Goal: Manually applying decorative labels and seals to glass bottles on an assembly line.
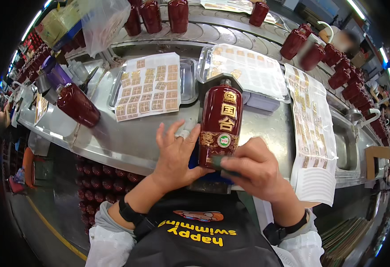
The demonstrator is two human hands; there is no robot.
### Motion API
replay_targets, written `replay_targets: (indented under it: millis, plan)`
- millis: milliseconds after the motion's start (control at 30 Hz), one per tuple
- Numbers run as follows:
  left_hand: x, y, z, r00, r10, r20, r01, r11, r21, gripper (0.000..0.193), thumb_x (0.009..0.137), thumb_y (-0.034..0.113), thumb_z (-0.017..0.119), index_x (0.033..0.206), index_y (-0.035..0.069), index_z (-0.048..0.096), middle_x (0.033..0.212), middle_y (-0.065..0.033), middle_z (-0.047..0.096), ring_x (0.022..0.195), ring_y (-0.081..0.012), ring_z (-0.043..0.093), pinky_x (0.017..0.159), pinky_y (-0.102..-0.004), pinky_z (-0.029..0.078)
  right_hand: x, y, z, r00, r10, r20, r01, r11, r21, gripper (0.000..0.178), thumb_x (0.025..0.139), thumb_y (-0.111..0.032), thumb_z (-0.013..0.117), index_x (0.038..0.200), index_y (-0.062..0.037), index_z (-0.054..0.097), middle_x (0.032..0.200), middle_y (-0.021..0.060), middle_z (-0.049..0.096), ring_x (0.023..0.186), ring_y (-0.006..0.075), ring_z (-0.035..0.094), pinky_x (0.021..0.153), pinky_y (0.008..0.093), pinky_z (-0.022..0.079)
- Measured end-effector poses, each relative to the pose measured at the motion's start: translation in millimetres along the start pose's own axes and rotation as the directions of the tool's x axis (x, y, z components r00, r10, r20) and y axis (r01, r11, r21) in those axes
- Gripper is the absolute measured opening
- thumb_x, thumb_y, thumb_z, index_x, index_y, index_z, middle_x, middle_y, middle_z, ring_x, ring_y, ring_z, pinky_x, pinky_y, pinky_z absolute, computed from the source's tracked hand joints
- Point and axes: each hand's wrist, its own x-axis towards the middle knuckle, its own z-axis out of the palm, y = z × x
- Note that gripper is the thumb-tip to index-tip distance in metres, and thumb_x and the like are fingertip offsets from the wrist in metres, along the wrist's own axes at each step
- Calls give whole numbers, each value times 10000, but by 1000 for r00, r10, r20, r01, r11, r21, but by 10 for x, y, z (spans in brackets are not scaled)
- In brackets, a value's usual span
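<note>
A dark red glossy bottle (221, 115) with raised gold characters and a gold patterned band lies in front of me on a dark holder, its neck pointing away. A round green-and-white sticker (223, 140) sits on the band. My left hand (175, 155) is beside the bottle's lower left, fingers spread, with the thumb at its base; whether it presses on the glass is hard to tell. With closed fingers, my right hand (255, 169) holds a small dark green pad (230, 167) against the bottle's lower front.
Sticker sheets (148, 86) lie on metal trays ahead, and another long sheet (310, 120) hangs over the right edge. A second red bottle (78, 105) leans at the left. Behind runs a conveyor (221, 24) carrying several bottles. A metal sink (346, 147) is at right.
</note>
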Motion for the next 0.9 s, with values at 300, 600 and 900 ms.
replay_targets:
  millis: [300, 600, 900]
  plan:
    - [-58, -31, 181, 996, -83, -40, 78, 990, -116, 989, 693, 590, 745, 1384, -38, 421, 956, -143, 606, 1294, -358, 379, 1087, -611, 104, -35, -18, 37, 999, 48, 14, -49, 995, 86, 388, 600, -47, 799, 968, -75, 680, 830, 61, 567, 750, 255, 550, 687, 375, 417]
    - [-22, 22, 130, 990, -111, -88, 97, 984, -148, 1014, 684, 627, 735, 1370, -51, 422, 997, -169, 606, 1275, -359, 393, 1082, -620, 112, -5, 75, 48, 977, 86, -197, -132, 963, -235, 417, 586, -39, 805, 981, -79, 678, 822, 63, 576, 749, 262, 553, 679, 382, 416]
    - [47, 13, 110, 997, -45, -61, 42, 998, -36, 1097, 658, 654, 741, 1397, -64, 367, 1079, -189, 599, 1279, -351, 389, 1088, -613, 107, -29, -22, 18, 993, 110, -41, -111, 994, -25, 384, 625, -37, 828, 983, -56, 691, 871, 76, 598, 795, 257, 587, 684, 372, 463]
